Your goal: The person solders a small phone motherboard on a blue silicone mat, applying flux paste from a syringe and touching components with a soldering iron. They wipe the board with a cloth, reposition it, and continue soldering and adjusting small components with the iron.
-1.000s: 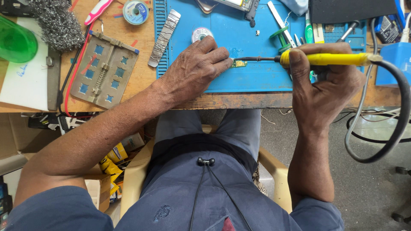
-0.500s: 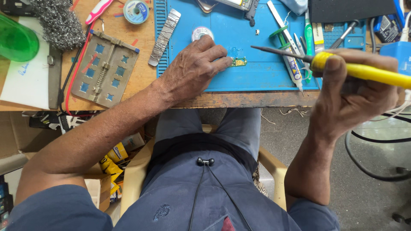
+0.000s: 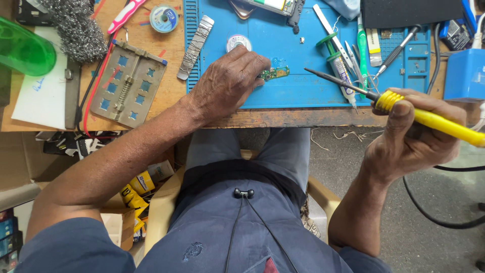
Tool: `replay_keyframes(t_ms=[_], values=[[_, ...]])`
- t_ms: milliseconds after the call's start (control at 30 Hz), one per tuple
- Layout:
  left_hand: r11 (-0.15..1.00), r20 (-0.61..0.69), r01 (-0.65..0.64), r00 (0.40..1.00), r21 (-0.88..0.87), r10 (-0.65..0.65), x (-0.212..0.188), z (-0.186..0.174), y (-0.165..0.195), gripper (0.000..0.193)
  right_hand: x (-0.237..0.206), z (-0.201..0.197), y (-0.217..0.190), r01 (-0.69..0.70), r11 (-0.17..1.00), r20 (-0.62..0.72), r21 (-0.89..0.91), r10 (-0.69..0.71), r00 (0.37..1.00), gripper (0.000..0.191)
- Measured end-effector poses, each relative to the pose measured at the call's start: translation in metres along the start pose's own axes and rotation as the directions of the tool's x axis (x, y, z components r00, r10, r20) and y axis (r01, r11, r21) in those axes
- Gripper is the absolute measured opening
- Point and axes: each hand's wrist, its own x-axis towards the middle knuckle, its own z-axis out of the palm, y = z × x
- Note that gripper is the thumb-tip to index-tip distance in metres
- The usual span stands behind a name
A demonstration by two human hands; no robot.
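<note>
My left hand (image 3: 227,81) rests on the blue work mat (image 3: 303,91), its fingertips pinning a small green circuit board (image 3: 274,74). My right hand (image 3: 414,134) grips a yellow-handled soldering iron (image 3: 404,106) off the table's front edge. The iron's dark tip points left, raised and apart from the board. A black cable runs from the handle down to the right.
A metal board holder (image 3: 126,83), steel wool (image 3: 76,25), a green plastic container (image 3: 22,48) and a solder spool (image 3: 164,17) lie at the left. Tweezers, flux syringes (image 3: 338,65) and a screwdriver crowd the mat's right side. A blue box (image 3: 465,76) stands at the far right.
My right hand has drawn the soldering iron away from the circuit board, to the right and toward me. My left hand stays on the board.
</note>
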Motion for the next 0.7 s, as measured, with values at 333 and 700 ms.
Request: replay_keyframes(t_ms=[333,700], values=[[0.983,0.191,-0.118,0.977,0.143,0.09,0.036,-0.02,-0.028,0.028,-0.005,-0.008,0.002,0.015,0.999,-0.006,0.037,-0.015,1.0,0.029],[0.888,0.392,-0.459,0.822,0.03,0.412,0.087,-0.01,-0.051,0.033,-0.015,-0.04,-0.007,0.018,1.0,-0.033,-0.015,-0.019,0.999,0.033]])
